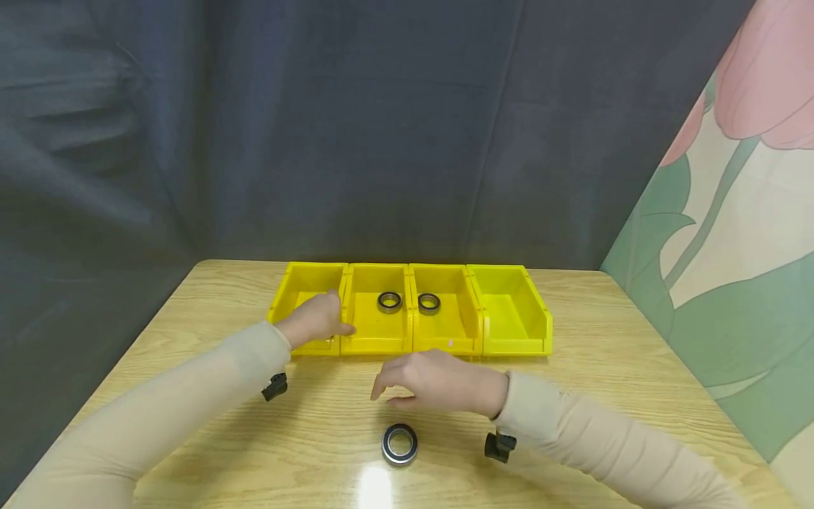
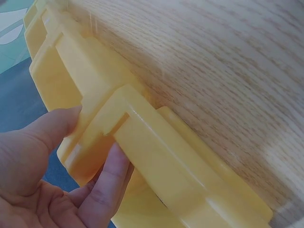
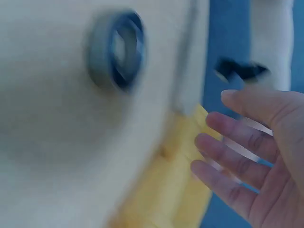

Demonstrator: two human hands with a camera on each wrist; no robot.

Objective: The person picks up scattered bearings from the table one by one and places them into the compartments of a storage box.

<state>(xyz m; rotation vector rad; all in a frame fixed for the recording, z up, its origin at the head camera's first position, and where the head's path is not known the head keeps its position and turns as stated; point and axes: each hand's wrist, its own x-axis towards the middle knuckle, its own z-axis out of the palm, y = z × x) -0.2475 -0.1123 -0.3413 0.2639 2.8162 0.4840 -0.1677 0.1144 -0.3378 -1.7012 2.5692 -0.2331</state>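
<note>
My left hand (image 1: 316,318) reaches into the leftmost yellow bin (image 1: 318,268), thumb spread over the divider toward the second bin. In the left wrist view the fingers (image 2: 107,185) dip behind the bin's front wall, their tips partly hidden; no object shows between them and the thumb. Over the table in front of the bins hovers my right hand (image 1: 432,382), fingers loosely bent around nothing. Nearer the front lies a black-and-silver ball bearing (image 1: 399,445), blurred in the right wrist view. One bearing (image 1: 389,302) sits in the second bin, another bearing (image 1: 429,304) in the third.
The four-sided rightmost yellow bin (image 1: 511,311) joins the row at its right end. Behind the wooden table (image 1: 585,396) hangs a dark curtain (image 1: 381,141), and a flower-patterned panel (image 1: 731,247) stands at the right. Each wrist carries a small black camera (image 1: 500,447).
</note>
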